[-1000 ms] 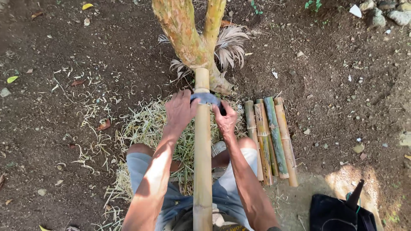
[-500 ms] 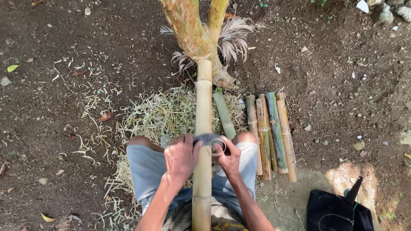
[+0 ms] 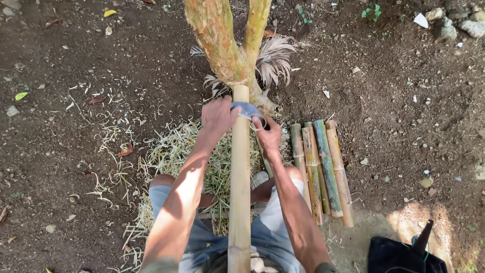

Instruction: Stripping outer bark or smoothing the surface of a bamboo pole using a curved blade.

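Below the forked tree trunk [image 3: 222,48], a long bamboo pole [image 3: 239,192] lies with its far end against the trunk base and runs back between the person's knees. Right of the pole, a row of short bamboo pieces [image 3: 321,169] lies side by side on the soil. Pale shavings [image 3: 172,151] are spread left of the pole. Both hands are closed on a grey blade tool [image 3: 247,109] laid across the pole's far end: left hand [image 3: 218,117] on one side, right hand [image 3: 268,134] on the other.

Both arms outstretched, left hand [image 3: 218,117] and right hand [image 3: 267,135] clenched
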